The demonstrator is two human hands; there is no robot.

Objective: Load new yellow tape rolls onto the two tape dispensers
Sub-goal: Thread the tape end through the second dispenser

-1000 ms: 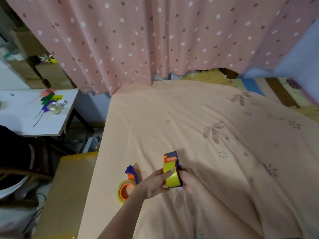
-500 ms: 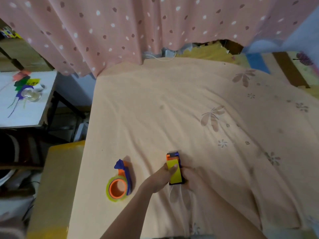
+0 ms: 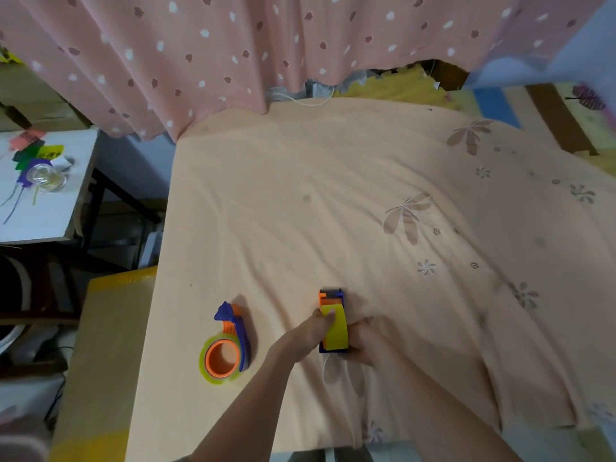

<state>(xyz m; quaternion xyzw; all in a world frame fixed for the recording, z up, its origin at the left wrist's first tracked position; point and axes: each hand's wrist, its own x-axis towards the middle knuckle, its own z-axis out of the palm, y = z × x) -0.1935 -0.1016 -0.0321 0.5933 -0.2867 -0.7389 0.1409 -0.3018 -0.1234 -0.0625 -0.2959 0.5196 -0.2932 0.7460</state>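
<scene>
Both hands hold much the same grip as half a second ago, while the dispenser between them now points straighter away from the person.

Left hand (image 3: 308, 335) grips the blue-and-orange tape dispenser (image 3: 331, 296), its fingers (image 3: 328, 315) curled onto the yellow tape roll (image 3: 336, 328) loaded in it; right hand (image 3: 365, 341) clasps the other side, fingers wrapped round the frame. They sit on the peach bedsheet (image 3: 300, 211) near its front edge. A second loaded dispenser (image 3: 228, 345) lies flat just left, apart from the hands, near the bed's left edge, unmoved. Wide open sheet stretches ahead toward the pink curtain (image 3: 200, 55). A white worktop (image 3: 43, 215) stands far left.
</scene>
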